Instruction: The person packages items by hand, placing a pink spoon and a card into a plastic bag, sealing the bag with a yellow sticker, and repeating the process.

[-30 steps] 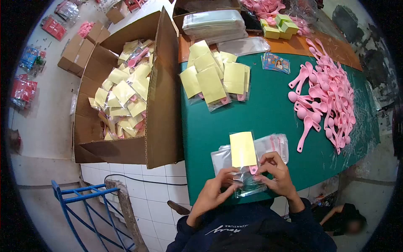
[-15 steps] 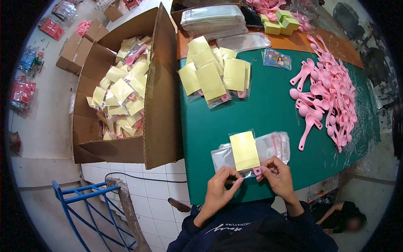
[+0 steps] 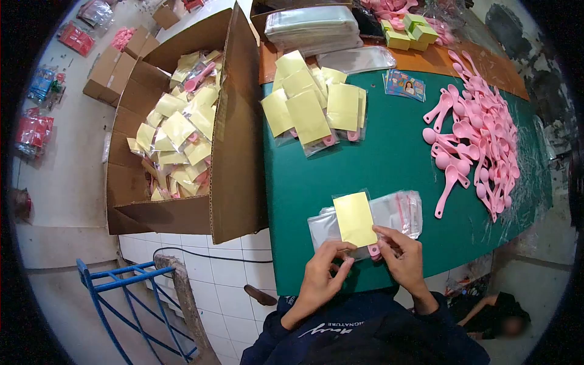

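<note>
In front of me lies a clear packet with a yellow card [image 3: 354, 218], on top of a stack of clear plastic bags [image 3: 398, 214]. A pink spoon handle [image 3: 373, 250] pokes out below the card, inside the packet; the rest of the spoon is hidden. My left hand [image 3: 328, 271] is closed in a pinch at the packet's lower left edge. My right hand [image 3: 400, 258] pinches the lower right side, its fingertips by the card's corner and the handle. Several finished-looking packets with yellow cards [image 3: 307, 118] lie farther up the green table [image 3: 389, 152].
A heap of pink spoons [image 3: 474, 140] covers the table's right side. Small printed cards [image 3: 404, 85], bag stacks [image 3: 313, 29] and yellow-green boxes [image 3: 409, 33] sit at the back. A cardboard box [image 3: 237, 140] of packets stands left, beyond it a blue metal rail [image 3: 131, 277]. A person [image 3: 502, 313] is low at right.
My right hand has shifted up from the handle's end toward the card's lower right corner. My left fingers have moved slightly up the packet's lower edge.
</note>
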Available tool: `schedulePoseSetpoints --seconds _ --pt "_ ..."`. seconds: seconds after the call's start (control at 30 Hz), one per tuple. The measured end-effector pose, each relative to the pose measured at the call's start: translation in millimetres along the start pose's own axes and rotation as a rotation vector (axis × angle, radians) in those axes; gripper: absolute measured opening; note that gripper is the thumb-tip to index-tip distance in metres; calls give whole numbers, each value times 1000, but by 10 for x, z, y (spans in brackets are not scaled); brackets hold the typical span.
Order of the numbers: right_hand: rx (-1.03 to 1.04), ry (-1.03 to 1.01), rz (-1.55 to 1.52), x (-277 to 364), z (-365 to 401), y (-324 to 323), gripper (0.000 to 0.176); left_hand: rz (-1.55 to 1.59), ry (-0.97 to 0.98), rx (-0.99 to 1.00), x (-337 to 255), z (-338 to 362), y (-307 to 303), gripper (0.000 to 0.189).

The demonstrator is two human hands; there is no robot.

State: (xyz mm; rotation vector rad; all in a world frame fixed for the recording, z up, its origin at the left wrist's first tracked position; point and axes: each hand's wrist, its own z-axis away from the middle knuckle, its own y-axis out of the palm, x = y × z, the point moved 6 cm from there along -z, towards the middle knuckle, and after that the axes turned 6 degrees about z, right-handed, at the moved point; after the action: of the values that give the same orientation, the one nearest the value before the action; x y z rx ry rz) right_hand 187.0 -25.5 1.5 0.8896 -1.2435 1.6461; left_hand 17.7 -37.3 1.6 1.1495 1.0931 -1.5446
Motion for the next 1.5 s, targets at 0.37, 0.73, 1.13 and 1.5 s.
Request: schedulePoseSetpoints --seconds 0.37,0.73,1.13,1.5 --pt "-249 -398 1077 49 -248 -1009 30 -464 483 -248 -740 -931 -514 37" --pt "-141 -340 1071 -5 -266 -1044 33 -581 532 237 -282 -1066 458 23" --pt "-570 -326 270 180 -179 -941 24 -345 503 255 -316 -1123 359 10" --pt "-537 -326 482 295 -195 -909 21 -394 511 217 -315 -1068 293 24"
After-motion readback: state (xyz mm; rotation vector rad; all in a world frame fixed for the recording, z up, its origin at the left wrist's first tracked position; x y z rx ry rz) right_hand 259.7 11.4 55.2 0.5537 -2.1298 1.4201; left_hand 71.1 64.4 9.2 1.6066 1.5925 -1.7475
